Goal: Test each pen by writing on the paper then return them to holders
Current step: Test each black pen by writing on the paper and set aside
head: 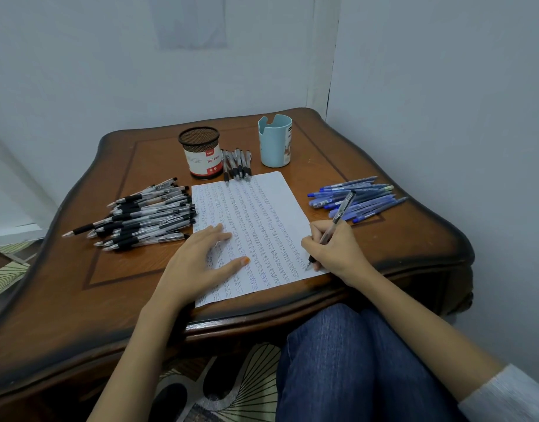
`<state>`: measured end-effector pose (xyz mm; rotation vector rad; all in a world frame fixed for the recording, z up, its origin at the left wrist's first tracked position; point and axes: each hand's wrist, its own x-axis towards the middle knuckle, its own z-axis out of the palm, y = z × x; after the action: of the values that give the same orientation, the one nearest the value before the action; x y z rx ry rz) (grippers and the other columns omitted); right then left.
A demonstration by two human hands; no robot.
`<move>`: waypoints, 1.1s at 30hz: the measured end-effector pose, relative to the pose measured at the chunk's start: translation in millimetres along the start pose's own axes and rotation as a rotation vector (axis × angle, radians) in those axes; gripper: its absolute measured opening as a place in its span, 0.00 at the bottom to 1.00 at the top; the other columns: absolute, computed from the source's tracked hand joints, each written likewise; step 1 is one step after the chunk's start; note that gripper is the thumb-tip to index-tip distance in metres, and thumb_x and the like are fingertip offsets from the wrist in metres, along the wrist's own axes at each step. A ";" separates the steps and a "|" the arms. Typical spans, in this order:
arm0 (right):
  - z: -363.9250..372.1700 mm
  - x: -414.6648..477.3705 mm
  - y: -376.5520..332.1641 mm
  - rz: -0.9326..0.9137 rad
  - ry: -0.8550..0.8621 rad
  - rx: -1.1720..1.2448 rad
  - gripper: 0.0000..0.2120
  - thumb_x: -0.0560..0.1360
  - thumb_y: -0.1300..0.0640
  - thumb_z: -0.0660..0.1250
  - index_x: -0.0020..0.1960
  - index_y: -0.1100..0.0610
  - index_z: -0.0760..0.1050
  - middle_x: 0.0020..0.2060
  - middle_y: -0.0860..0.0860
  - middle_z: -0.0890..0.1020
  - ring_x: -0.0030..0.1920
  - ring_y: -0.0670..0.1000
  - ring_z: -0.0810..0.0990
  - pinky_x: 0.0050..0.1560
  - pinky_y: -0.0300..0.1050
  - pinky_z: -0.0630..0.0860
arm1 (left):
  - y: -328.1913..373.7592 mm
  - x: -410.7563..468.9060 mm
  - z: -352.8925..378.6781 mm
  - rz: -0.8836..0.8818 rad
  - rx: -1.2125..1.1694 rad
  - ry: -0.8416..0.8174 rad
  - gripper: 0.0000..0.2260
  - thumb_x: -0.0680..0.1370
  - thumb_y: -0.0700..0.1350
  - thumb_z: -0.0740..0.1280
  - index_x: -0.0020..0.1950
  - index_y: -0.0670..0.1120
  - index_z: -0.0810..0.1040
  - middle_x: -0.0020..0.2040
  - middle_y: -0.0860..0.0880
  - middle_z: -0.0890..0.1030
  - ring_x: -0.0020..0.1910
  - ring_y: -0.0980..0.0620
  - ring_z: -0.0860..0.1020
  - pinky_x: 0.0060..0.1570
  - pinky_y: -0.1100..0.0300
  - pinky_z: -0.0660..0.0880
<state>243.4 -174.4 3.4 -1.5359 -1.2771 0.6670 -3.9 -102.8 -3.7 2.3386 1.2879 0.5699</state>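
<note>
Paper (256,226) mid-table (79,315); pen piles (143,214) flanking; holders (200,153) behind.

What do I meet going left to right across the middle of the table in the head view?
pile of black pens → paper → pile of blue pens

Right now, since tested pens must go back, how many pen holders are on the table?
2. A black mesh holder stands behind the far left corner of the paper; a light blue holder stands right of it, with loose pens lying between them. None seems hidden.
</note>
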 end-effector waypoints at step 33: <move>-0.2 -0.1 -0.2 -0.009 -0.002 0.012 0.18 0.72 0.72 0.63 0.29 0.60 0.61 0.26 0.55 0.63 0.18 0.49 0.73 0.19 0.37 0.66 | 1.9 -0.4 -0.6 -0.005 -0.010 -0.001 0.37 0.66 0.75 0.62 0.69 0.56 0.72 0.74 0.57 0.66 0.73 0.59 0.61 0.71 0.54 0.60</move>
<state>243.5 -174.6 3.6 -1.5190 -1.2787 0.6691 -3.0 -104.0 -2.2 2.3266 1.2867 0.5730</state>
